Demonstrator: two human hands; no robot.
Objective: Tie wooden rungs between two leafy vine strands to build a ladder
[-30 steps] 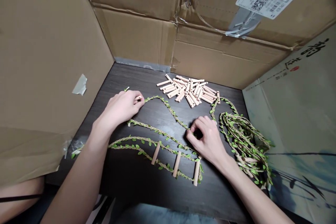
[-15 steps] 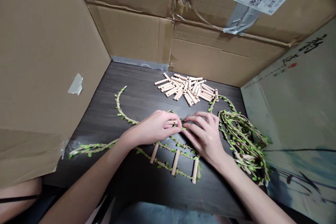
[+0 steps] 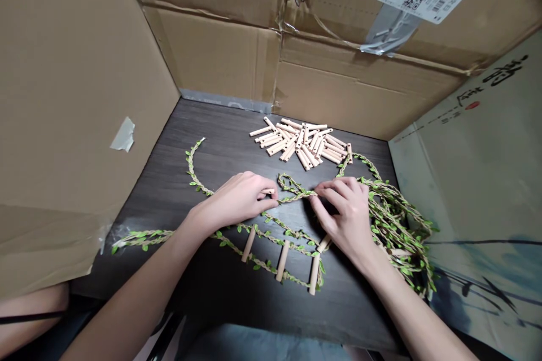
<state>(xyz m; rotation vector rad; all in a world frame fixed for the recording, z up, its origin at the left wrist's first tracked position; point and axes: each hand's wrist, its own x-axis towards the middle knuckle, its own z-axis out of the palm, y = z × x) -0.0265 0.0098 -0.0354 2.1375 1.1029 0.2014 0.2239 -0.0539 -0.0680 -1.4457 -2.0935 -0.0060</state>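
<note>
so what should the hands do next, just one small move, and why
I'd probably draw the leafy cord gently tighter: the left hand, which also holds a wooden peg, and the right hand both pinch it, and a small loop lies open between them.

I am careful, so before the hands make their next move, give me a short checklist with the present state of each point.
1. Left hand has a wooden peg: ok.
2. Right hand pinches the leafy cord: ok.
3. No loop between the hands: not ok, a loop shows there.
4. Three rungs span two cord strands: ok.
5. Loose pegs clear of the hands: ok.
6. Coil free of tangles: cannot tell, strands overlap.
</note>
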